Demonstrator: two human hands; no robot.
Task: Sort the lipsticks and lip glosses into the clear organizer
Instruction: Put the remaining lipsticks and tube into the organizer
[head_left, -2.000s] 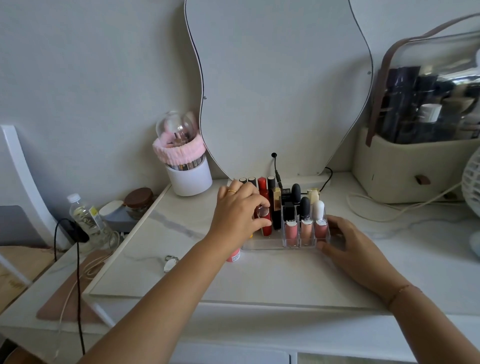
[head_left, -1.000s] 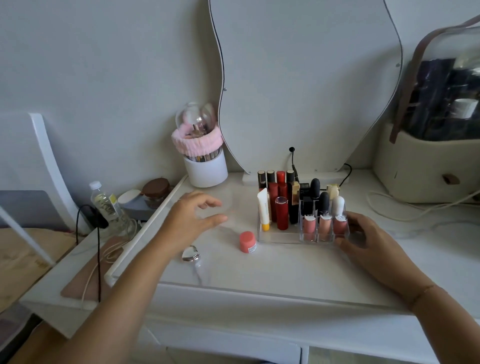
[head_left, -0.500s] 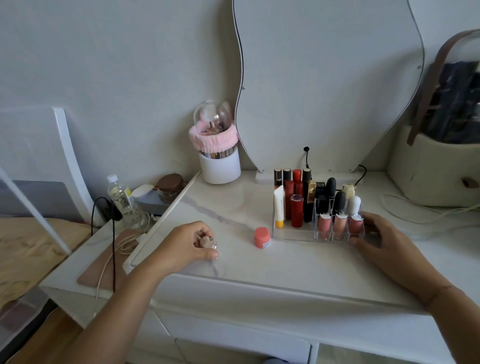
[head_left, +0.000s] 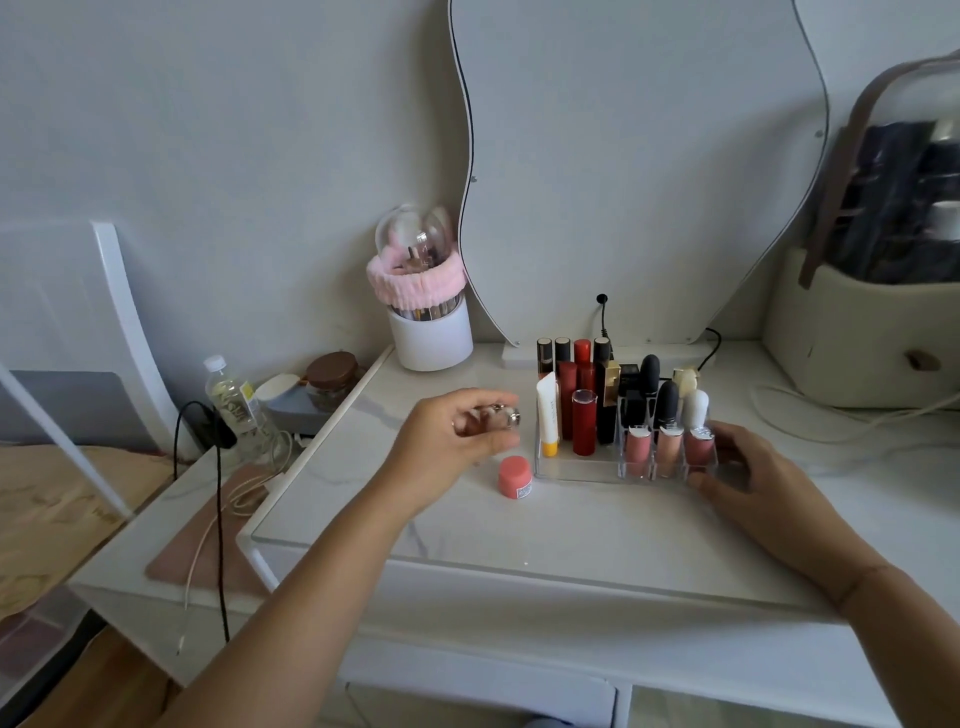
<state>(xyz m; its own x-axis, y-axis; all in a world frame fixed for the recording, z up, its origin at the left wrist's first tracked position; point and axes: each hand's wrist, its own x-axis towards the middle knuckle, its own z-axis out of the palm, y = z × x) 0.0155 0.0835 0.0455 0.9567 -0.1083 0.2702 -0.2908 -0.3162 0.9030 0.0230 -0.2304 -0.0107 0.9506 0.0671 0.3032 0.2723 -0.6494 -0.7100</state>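
The clear organizer (head_left: 576, 468) stands on the white vanity top, holding several upright lipsticks and glosses: red tubes (head_left: 583, 428), a white tube with a yellow cap (head_left: 548, 420), and pink glosses (head_left: 668, 447) in its front right slots. My left hand (head_left: 452, 447) hovers just left of the organizer, fingers closed on a small pinkish lip gloss with a silver cap (head_left: 493, 419), held sideways. My right hand (head_left: 748, 467) rests against the organizer's right front corner. A small coral-pink pot (head_left: 515, 477) sits on the top, in front of and below my left hand.
A wavy mirror (head_left: 639, 171) leans behind the organizer, with a black cable by its base. A white brush cup with a pink band (head_left: 428, 317) is at back left. A beige cosmetics case (head_left: 862, 332) stands at right. A water bottle (head_left: 234, 402), jar and cords lie off the left edge.
My left hand picked up the small gloss from the vanity's left front and lifted it right, toward the organizer. My right hand stayed at the organizer's corner.
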